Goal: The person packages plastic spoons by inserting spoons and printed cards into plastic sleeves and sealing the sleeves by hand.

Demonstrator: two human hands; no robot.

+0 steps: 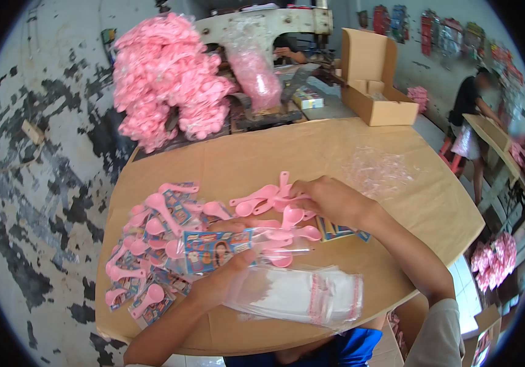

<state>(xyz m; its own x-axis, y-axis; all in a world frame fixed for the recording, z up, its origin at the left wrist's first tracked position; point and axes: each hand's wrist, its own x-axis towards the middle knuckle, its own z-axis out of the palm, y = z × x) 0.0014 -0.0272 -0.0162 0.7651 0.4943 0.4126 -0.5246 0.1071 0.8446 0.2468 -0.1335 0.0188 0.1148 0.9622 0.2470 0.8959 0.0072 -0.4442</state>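
While the left hand (226,278) pinches a blue card (199,252) in clear plastic, with its thumb on top, the right hand (339,200) has its bent fingertips down on the loose pink spoons (292,216). I cannot tell if those right fingers grip a spoon or just touch one. The loose spoons lie under the right fingertips and reach over close to the left fingers. To the left of the left fingers is a messy pile of spoon packs (154,227). Flat clear bags (290,287) lie just beside the left hand, and more cards (331,231) sit under the right palm.
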